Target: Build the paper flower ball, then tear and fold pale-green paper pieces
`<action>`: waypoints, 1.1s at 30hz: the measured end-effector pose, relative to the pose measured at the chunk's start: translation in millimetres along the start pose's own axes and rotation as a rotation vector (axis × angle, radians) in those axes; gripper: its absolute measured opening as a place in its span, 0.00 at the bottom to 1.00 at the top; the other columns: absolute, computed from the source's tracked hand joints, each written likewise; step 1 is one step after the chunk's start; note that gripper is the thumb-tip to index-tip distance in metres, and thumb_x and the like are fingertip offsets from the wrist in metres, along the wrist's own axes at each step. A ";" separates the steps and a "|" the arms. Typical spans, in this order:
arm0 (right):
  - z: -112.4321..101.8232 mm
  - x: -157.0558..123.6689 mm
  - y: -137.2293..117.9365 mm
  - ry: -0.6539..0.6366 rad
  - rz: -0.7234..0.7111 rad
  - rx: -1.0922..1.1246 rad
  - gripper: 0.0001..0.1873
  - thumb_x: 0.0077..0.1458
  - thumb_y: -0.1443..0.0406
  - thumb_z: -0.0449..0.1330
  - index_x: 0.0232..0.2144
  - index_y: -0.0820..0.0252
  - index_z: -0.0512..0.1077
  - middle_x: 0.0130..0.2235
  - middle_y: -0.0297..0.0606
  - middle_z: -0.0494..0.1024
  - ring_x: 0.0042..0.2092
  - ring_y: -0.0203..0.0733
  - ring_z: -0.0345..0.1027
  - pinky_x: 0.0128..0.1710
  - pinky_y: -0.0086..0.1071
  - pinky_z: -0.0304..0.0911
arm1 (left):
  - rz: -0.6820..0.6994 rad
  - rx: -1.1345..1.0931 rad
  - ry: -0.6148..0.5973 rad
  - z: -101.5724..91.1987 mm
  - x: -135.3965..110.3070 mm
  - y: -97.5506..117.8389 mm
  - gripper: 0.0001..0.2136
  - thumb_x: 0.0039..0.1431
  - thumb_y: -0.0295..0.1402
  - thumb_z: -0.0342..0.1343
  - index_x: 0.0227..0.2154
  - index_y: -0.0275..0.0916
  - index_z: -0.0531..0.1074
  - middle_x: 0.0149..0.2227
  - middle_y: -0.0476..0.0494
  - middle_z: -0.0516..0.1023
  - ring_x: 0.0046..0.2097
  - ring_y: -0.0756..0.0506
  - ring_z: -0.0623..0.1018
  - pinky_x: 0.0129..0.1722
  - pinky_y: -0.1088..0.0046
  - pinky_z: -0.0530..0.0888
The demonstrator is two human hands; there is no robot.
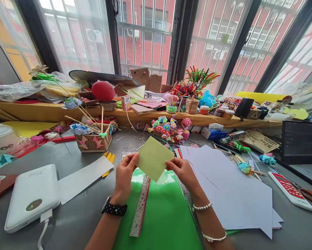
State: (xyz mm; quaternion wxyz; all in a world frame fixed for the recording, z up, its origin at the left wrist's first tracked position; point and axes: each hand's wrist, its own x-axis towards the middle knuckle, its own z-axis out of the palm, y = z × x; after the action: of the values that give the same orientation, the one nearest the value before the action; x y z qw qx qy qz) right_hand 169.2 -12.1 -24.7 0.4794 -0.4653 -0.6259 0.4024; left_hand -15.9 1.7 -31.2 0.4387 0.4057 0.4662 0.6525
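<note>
One pale green paper (155, 158) is held up at the centre of the frame, turned like a diamond. The left hand (124, 175) has its thumb and fingers pinched together on the left corner; the right hand (181, 171) pinches the edge near the right corner, likewise closed. Under them, at lower centre, a ruler (140, 206) lies aslant on a green mat (168, 218). White sheets (231, 191) spread across the lower right, near a calculator (291, 191); a power bank (33, 194) sits at lower left.
</note>
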 end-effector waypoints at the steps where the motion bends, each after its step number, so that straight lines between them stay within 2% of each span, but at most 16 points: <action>1: 0.1 0.4 1.0 0.016 -0.007 -0.004 0.15 0.47 0.57 0.56 0.19 0.63 0.68 0.21 0.36 0.72 0.26 0.36 0.66 0.27 0.28 0.61 | 0.024 0.053 -0.020 -0.1 0.0 -0.8 0.16 0.41 0.43 0.57 0.29 0.35 0.70 0.29 0.46 0.74 0.31 0.48 0.73 0.30 0.73 0.70; 3: -0.1 0.8 2.2 0.039 -0.019 -0.028 0.14 0.47 0.58 0.55 0.19 0.63 0.67 0.21 0.36 0.71 0.25 0.36 0.65 0.26 0.28 0.60 | 0.158 0.234 -0.025 -0.1 -0.7 -2.0 0.16 0.45 0.42 0.54 0.34 0.35 0.69 0.34 0.43 0.74 0.35 0.45 0.73 0.34 0.69 0.71; 7: 0.1 0.4 2.0 0.068 -0.034 -0.091 0.13 0.47 0.59 0.55 0.19 0.62 0.66 0.21 0.35 0.71 0.24 0.35 0.64 0.25 0.27 0.58 | 0.637 0.711 -0.033 3.8 -6.0 -4.4 0.18 0.49 0.38 0.52 0.44 0.39 0.64 0.46 0.39 0.67 0.49 0.41 0.67 0.49 0.62 0.63; 8: 0.5 0.1 1.7 0.065 -0.041 -0.093 0.13 0.48 0.59 0.55 0.19 0.62 0.66 0.21 0.35 0.71 0.24 0.35 0.64 0.24 0.27 0.58 | 0.712 0.790 -0.076 5.3 -7.8 -5.2 0.20 0.50 0.38 0.52 0.46 0.40 0.62 0.48 0.39 0.65 0.51 0.41 0.64 0.51 0.62 0.60; 10: 1.5 -0.6 1.1 0.048 -0.056 -0.080 0.12 0.47 0.59 0.55 0.20 0.62 0.66 0.21 0.34 0.70 0.24 0.35 0.64 0.24 0.27 0.57 | 0.755 0.870 -0.183 8.3 -11.3 -6.9 0.24 0.50 0.38 0.51 0.51 0.40 0.56 0.51 0.38 0.62 0.54 0.41 0.61 0.52 0.61 0.58; 15: 4.8 -2.1 -1.3 0.033 -0.086 -0.081 0.12 0.46 0.59 0.56 0.18 0.61 0.64 0.20 0.31 0.66 0.23 0.33 0.60 0.24 0.26 0.56 | 0.646 0.810 -0.400 11.2 -15.5 -9.2 0.32 0.49 0.42 0.52 0.55 0.41 0.46 0.56 0.36 0.53 0.58 0.41 0.53 0.54 0.58 0.56; 19: 9.1 -3.3 -4.7 -0.004 -0.106 -0.056 0.13 0.44 0.59 0.58 0.17 0.61 0.63 0.19 0.29 0.63 0.24 0.32 0.57 0.24 0.25 0.55 | 0.522 0.687 -0.498 12.0 -16.9 -9.5 0.40 0.43 0.42 0.57 0.56 0.42 0.40 0.59 0.36 0.46 0.59 0.37 0.50 0.54 0.55 0.53; 22: 11.4 -4.3 -6.1 -0.059 -0.121 0.001 0.12 0.44 0.60 0.58 0.17 0.61 0.63 0.20 0.28 0.63 0.25 0.32 0.57 0.26 0.25 0.55 | 0.376 0.571 -0.549 14.2 -20.9 -6.0 0.44 0.41 0.40 0.59 0.57 0.42 0.36 0.58 0.35 0.47 0.57 0.36 0.55 0.53 0.57 0.57; 25: 11.9 -5.0 -5.3 -0.090 -0.120 0.056 0.12 0.44 0.61 0.58 0.17 0.61 0.63 0.20 0.28 0.62 0.25 0.32 0.56 0.26 0.25 0.53 | 0.194 0.406 -0.606 17.6 -27.3 3.3 0.44 0.43 0.37 0.58 0.57 0.42 0.34 0.53 0.35 0.58 0.48 0.39 0.67 0.45 0.63 0.67; 29: 9.9 -4.6 -3.3 -0.073 -0.117 0.102 0.11 0.44 0.61 0.58 0.17 0.61 0.64 0.20 0.28 0.63 0.25 0.31 0.56 0.25 0.25 0.53 | 0.037 0.199 -0.521 19.6 -31.0 14.7 0.39 0.42 0.35 0.58 0.56 0.42 0.43 0.46 0.40 0.67 0.41 0.42 0.72 0.37 0.69 0.71; 33: 3.7 -3.0 -3.7 0.079 -0.109 0.074 0.11 0.46 0.60 0.57 0.20 0.62 0.65 0.21 0.30 0.64 0.25 0.32 0.58 0.25 0.25 0.54 | -0.056 -0.025 -0.361 13.4 -22.4 14.2 0.28 0.43 0.35 0.58 0.49 0.38 0.58 0.42 0.41 0.72 0.40 0.41 0.74 0.34 0.70 0.72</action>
State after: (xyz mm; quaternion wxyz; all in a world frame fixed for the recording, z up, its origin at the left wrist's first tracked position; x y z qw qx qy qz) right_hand 165.2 -16.1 -22.7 0.5418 -0.4280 -0.6155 0.3799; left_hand 0.3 -18.8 -17.1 0.5382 0.4977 0.3829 0.5621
